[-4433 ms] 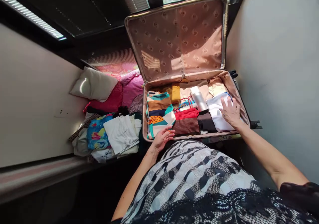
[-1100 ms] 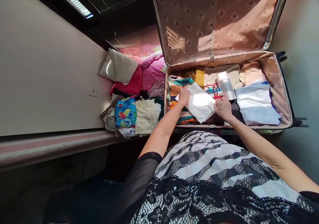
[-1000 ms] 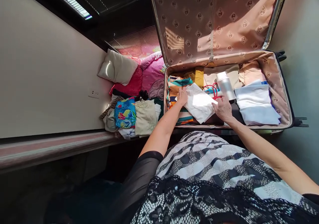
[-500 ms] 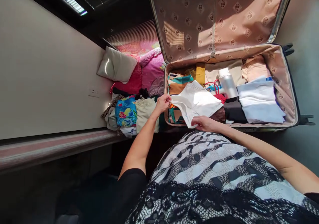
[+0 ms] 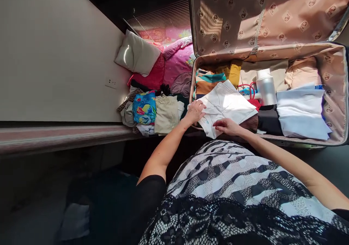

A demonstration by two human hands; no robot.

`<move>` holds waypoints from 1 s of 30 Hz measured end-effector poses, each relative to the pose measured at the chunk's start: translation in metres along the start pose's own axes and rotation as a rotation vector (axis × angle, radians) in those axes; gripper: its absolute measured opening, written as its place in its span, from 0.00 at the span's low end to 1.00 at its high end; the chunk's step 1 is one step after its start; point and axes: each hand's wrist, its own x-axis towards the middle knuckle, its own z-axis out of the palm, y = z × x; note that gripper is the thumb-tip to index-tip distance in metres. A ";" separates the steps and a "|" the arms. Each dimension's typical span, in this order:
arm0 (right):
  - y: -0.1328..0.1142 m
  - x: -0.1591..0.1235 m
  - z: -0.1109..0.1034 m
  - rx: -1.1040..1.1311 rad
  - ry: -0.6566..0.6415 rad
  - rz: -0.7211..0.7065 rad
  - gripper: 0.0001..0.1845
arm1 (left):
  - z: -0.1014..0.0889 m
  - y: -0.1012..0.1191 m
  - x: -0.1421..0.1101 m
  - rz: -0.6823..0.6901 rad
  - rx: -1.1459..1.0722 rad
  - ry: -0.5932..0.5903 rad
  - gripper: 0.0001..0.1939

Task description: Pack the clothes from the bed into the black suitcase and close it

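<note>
We count one open suitcase point(image 5: 337, 92) and, inside it, one silver bottle point(image 5: 266, 90), one folded white pile point(image 5: 301, 110) at right and one multicolored garment point(image 5: 209, 85) at left. One white cloth point(image 5: 230, 101) lies partly over that garment in the suitcase's left front, its near corner reaching the front edge. Outside, to the left, we see one pillow point(image 5: 140, 52), one blue floral cloth point(image 5: 144, 107) and one beige cloth point(image 5: 166, 114). Two hands work: the left hand point(image 5: 195, 111), half open with fingers slightly apart, rests on the white cloth's left side; the right hand point(image 5: 229, 126), fingers bent, touches its near edge, though we cannot tell whether it grips.
</note>
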 end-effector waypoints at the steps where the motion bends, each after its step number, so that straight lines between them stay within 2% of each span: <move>1: 0.007 0.001 -0.006 -0.052 0.072 0.046 0.21 | 0.006 0.007 0.006 0.025 0.001 -0.034 0.17; 5: 0.036 0.003 -0.033 -0.435 0.460 0.243 0.23 | 0.027 0.024 0.033 0.062 -0.048 -0.088 0.17; 7: 0.046 0.001 -0.044 -0.621 0.568 0.344 0.26 | 0.032 0.027 0.049 0.057 -0.126 -0.066 0.16; 10: 0.052 -0.005 -0.055 -0.768 0.551 0.483 0.32 | 0.036 0.032 0.072 0.031 -0.239 -0.009 0.18; 13: 0.055 -0.008 -0.059 -0.819 0.508 0.535 0.35 | 0.040 0.043 0.090 -0.022 -0.217 -0.024 0.28; 16: 0.058 -0.005 -0.062 -0.826 0.536 0.572 0.38 | 0.046 0.059 0.105 -0.165 -0.166 -0.015 0.39; 18: 0.059 -0.001 -0.064 -0.798 0.554 0.618 0.38 | 0.049 0.065 0.117 -0.272 -0.175 0.049 0.41; 21: 0.058 0.004 -0.068 -0.732 0.548 0.672 0.33 | 0.049 0.065 0.137 -0.313 -0.257 0.161 0.39; 24: 0.058 0.005 -0.072 -0.693 0.563 0.683 0.24 | 0.043 0.057 0.156 -0.350 -0.367 0.201 0.35; 27: 0.063 0.004 -0.074 -0.694 0.598 0.654 0.20 | 0.034 0.048 0.166 -0.389 -0.337 0.168 0.24; 30: 0.069 0.001 -0.074 -0.704 0.604 0.583 0.20 | 0.027 0.042 0.167 -0.342 -0.269 0.168 0.12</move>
